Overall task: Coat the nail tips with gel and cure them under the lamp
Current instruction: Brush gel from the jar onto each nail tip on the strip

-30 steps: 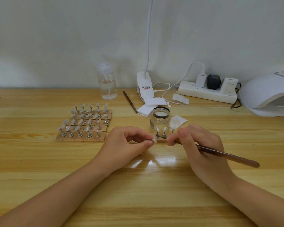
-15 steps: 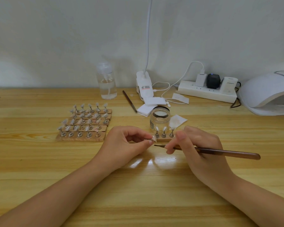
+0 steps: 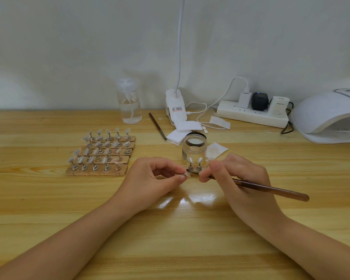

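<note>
Behind the hands stand a glass jar [image 3: 194, 148], two nail tips on stands [image 3: 194, 164], a curing lamp [image 3: 329, 116] cut off at right, and wooden racks [image 3: 101, 156] at left. The left hand [image 3: 150, 179] pinches a small pale nail tip [image 3: 187, 174], partly hidden by fingers. The right hand [image 3: 240, 178] grips a brown brush [image 3: 271, 188], its tip touching the nail tip.

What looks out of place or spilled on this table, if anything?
Nothing looks spilled. The only loose things are a spare brush lying aslant beside scattered white pads near the open jar, and two small white bits.
</note>
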`<state>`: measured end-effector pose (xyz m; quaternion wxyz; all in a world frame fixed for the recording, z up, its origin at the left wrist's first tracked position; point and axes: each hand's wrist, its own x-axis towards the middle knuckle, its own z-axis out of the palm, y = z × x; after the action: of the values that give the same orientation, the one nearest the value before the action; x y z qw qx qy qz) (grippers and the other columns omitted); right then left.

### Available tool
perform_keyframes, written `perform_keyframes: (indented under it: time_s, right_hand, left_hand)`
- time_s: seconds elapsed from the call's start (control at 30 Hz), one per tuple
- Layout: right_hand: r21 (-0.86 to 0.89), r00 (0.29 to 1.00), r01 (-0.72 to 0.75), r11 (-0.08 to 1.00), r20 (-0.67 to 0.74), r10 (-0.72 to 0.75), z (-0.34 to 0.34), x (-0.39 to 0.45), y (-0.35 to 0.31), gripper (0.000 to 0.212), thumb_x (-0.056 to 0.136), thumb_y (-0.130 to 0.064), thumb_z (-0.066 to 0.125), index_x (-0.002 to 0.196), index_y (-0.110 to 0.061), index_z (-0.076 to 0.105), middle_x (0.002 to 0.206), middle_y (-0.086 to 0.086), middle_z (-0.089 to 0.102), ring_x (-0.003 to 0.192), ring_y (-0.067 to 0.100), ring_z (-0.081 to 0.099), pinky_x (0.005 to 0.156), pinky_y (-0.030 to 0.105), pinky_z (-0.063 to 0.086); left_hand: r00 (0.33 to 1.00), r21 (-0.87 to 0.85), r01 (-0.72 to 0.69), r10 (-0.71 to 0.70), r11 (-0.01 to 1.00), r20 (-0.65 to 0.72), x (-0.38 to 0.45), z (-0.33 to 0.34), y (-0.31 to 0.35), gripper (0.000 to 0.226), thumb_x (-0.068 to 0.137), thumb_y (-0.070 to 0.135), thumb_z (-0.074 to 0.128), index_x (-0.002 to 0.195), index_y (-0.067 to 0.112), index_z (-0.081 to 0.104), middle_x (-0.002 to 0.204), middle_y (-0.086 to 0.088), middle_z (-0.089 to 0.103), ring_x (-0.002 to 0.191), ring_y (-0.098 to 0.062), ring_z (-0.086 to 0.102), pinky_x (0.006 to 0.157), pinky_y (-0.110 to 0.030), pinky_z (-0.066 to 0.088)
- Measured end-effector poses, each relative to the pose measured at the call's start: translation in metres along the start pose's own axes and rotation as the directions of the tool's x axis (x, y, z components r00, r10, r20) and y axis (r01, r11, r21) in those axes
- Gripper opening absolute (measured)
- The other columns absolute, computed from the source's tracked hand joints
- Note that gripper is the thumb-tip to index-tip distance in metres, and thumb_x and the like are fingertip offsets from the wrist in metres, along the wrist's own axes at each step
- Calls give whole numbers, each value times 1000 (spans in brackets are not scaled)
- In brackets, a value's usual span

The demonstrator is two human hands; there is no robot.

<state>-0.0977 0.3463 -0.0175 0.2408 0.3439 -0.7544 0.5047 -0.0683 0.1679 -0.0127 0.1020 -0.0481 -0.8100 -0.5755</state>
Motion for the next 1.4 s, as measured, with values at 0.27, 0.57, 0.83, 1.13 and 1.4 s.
perform_keyframes:
  time_s: [0.27,0.57,0.83,1.13,1.4]
  right_hand:
    - [68,1000,-19,997,19,18,0,-1,1,50,90,-49,41,67,-17,71,62,-13,66,62,6,60,62,25,47]
    - [106,997,-70,992,-21,73,-1,0,-1,35,89,-34,40,67,-24,65,59,-7,64,64,13,62,65,34,49]
    - [80,996,-88,993,26,86,1,1,-2,34,89,-33,42,71,-21,68,64,-10,66,66,11,62,66,30,48]
    - [159,995,-88,983,63,79,-1,-2,-2,37,89,-34,40,66,-24,67,57,-3,65,59,9,60,63,24,47]
    - [112,994,-113,987,26,110,0,1,-1,34,89,-36,40,70,-24,66,64,-7,66,70,6,63,70,19,47]
  left_hand:
    - [1000,4,-3,3,1000,0,0,0,2,30,70,9,75,60,37,71,68,14,70,66,3,63,61,-11,50]
    - [1000,-18,-17,17,1000,21,0,0,1,29,70,9,74,66,37,72,69,15,70,66,2,63,60,-11,49]
    - [999,-22,-21,22,1000,36,1,0,-1,27,71,10,74,69,37,72,67,14,69,65,3,62,58,-12,49]
    - [999,-42,-4,6,999,39,1,0,0,29,71,9,73,66,37,72,66,14,69,63,4,61,55,-12,49]
    - [998,-36,-27,29,999,54,1,0,0,28,70,8,73,68,36,72,72,13,70,67,2,63,56,-13,50]
